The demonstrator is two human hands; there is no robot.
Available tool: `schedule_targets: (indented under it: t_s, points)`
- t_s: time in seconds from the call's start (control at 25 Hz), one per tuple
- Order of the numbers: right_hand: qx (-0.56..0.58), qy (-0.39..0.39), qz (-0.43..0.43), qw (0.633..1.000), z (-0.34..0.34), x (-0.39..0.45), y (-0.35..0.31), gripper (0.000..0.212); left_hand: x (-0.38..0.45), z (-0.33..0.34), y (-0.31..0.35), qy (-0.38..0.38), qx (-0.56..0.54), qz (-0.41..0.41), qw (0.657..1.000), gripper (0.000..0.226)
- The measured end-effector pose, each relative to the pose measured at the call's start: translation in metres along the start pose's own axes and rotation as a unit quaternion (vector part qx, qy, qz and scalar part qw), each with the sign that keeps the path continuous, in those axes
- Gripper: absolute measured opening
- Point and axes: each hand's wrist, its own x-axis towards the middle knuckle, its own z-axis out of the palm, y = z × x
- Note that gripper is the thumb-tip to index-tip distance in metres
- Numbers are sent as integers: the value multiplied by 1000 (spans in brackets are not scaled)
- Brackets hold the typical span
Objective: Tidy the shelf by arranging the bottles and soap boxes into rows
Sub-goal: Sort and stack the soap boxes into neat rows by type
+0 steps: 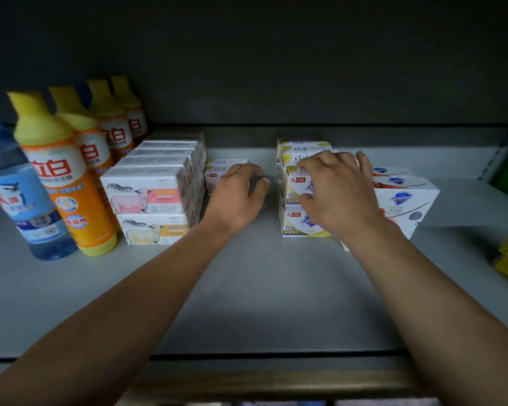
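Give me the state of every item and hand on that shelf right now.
Orange bottles: upright, in a row.
Blue bottle: upright, at front.
Sheep soap boxes: stacked two high.
Yellow soap boxes: stacked, under right hand.
Left hand: fingers curled, nothing visibly held.
Right hand: resting on yellow boxes.

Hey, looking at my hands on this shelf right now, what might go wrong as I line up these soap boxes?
1. The right hand rests on the stacked yellow soap boxes; a sideways push may topple the two-high stack.
2. The white soap boxes sit angled beside it and may be knocked further askew.
3. The left hand reaches for the small boxes near the sheep soap boxes; the forearm could nudge that stack.
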Motion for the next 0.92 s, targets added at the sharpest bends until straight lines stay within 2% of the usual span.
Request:
schedule_targets:
  t_s: [0.24,0.4,0.48,0.56,0.64,0.76,0.8,0.92]
  points:
    - [11,-43,-14,999,-19,4,-7,49,-59,-40,19,-45,-182,-98,977,18]
    - [162,-42,-51,985,-38,-12,-33,47,-74,-67,24,-69,-259,-83,960,25]
    - [245,-73,-89,963,-43,-25,-57,46,-82,-80,23,-93,-314,-65,943,29]
    - [313,-95,-99,940,-41,-39,-80,43,-93,-92,15,-105,-331,-80,934,28]
    - [330,-83,-88,936,-35,-54,-92,49,-107,-104,2,-96,-394,-150,902,22]
    - [342,-104,-84,930,-24,-75,-102,78,-119,-120,-12,-77,-506,-287,810,21]
    - [355,-109,-84,925,-19,-81,-105,80,-120,-124,-16,-76,-520,-320,788,20]
    - [474,-121,-12,872,-9,-89,-111,67,-120,-130,-22,-110,-518,-355,771,23]
